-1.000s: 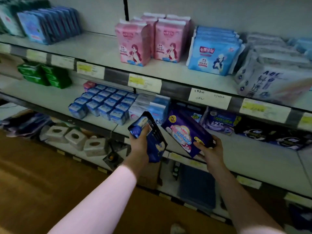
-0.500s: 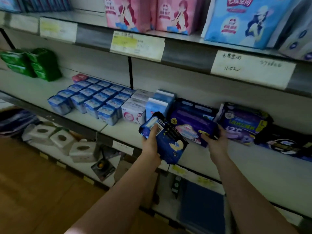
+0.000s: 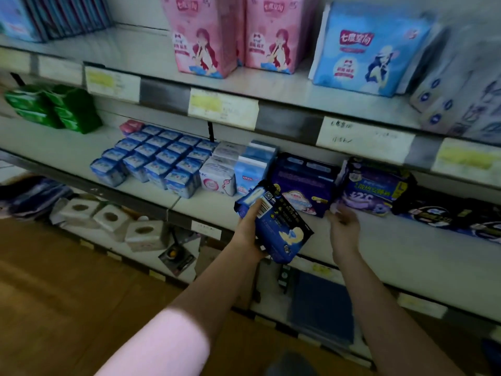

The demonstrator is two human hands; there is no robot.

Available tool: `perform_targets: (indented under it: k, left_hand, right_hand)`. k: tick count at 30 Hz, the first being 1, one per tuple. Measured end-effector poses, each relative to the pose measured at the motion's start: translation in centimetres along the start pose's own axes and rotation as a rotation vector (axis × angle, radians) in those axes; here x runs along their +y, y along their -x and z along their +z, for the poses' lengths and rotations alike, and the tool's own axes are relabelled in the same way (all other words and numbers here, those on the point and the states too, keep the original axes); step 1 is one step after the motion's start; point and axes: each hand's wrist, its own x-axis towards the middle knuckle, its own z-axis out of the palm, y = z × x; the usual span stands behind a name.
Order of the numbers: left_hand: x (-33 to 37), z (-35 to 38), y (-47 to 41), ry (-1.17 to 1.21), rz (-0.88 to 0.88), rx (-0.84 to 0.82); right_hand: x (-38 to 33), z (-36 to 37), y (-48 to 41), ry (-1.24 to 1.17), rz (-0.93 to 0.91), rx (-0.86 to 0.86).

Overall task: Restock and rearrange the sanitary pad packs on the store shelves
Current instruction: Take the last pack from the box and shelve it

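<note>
My left hand (image 3: 247,231): I hold the dark blue pack (image 3: 284,233), in front of the middle shelf (image 3: 406,245).
My right hand (image 3: 343,223): loose, holding nothing, just beside the purple pack (image 3: 298,183) on that shelf.

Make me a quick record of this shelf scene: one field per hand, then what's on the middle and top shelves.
left hand: grips a dark blue pack in front of the middle shelf
right hand: holds nothing, fingers relaxed, close to the purple packs; contact unclear
middle shelf: small blue packs in rows, purple packs to their right
top shelf: two pink packs, light blue pack, all upright
</note>
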Motion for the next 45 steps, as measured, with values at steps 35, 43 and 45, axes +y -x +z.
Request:
perform_targets:
  k: [35, 43, 45]
  left_hand:
    - [-17.7, 11.0, 33.7, -0.929, 0.745, -0.399]
    - [-25.0, 16.5, 37.7, -0.810, 0.381, -0.250]
    - [-26.5, 17.7, 38.2, -0.635, 0.212, -0.287]
  right_hand:
    - [-16.2, -32.8, 27.4, -0.838, 0.474, -0.318]
    - [-13.8, -44.5, 29.4, -1.083, 0.396, -0.294]
    - [-13.3, -46.3, 29.4, -1.098, 0.399, -0.247]
